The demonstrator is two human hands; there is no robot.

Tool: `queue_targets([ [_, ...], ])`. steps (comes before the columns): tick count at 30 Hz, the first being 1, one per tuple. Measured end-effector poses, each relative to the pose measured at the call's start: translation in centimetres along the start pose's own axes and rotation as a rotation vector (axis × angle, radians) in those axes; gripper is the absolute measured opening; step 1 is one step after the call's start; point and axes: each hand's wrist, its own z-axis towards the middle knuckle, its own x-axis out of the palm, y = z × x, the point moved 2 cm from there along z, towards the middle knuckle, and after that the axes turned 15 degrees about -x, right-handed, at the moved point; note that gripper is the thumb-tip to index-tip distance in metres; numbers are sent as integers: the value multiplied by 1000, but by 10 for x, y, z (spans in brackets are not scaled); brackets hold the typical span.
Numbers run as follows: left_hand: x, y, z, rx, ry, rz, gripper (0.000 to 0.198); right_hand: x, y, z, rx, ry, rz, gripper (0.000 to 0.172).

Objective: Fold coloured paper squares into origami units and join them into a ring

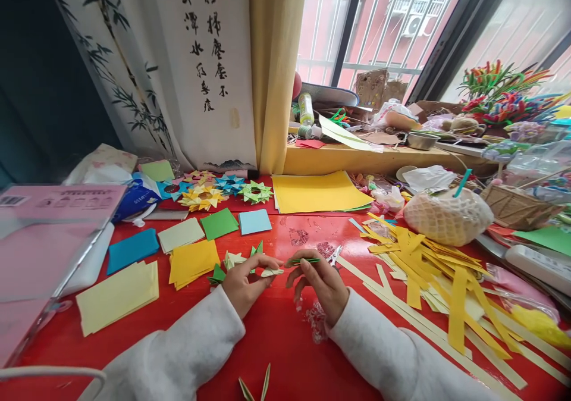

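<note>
My left hand pinches a pale yellow folded paper piece over the red table. My right hand pinches a thin green folded paper piece, its tip close to the pale piece. Both hands are closed, in white sleeves. Just left of my left hand lie green and pale folded pieces of a partly joined paper star. Small scissors lie just beyond my right hand.
Stacks of coloured paper squares lie to the left, finished paper stars behind them. A yellow sheet pile sits at the back, yellow strips to the right, a netted round object, a pink box far left.
</note>
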Motion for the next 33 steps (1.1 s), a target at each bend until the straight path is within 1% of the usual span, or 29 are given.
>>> queue_targets([
  [4, 0, -2, -2, 17, -20, 23, 9, -3, -4, -7, -22, 109, -329, 17],
  [6, 0, -3, -3, 27, -20, 50, 9, -4, -4, -9, -47, 148, -426, 16],
  [11, 0, -2, -5, 57, -4, 97, 11, -5, 4, -9, -119, 167, -557, 14],
  [14, 0, -3, -6, 77, -3, 116, 11, -4, 8, -10, -198, 184, -626, 11],
  [18, 1, -4, -7, 108, 13, 155, 11, -4, 7, -12, -243, 154, -669, 17],
  [22, 1, -5, -8, 139, 16, 172, 10, -3, 6, -11, -392, 246, -744, 21],
  [24, 1, -5, -8, 143, 10, 176, 10, -3, 7, -10, -440, 270, -788, 20],
  [33, 2, -6, -9, 147, 3, 195, 10, -3, 11, -10, -495, 351, -901, 19],
])
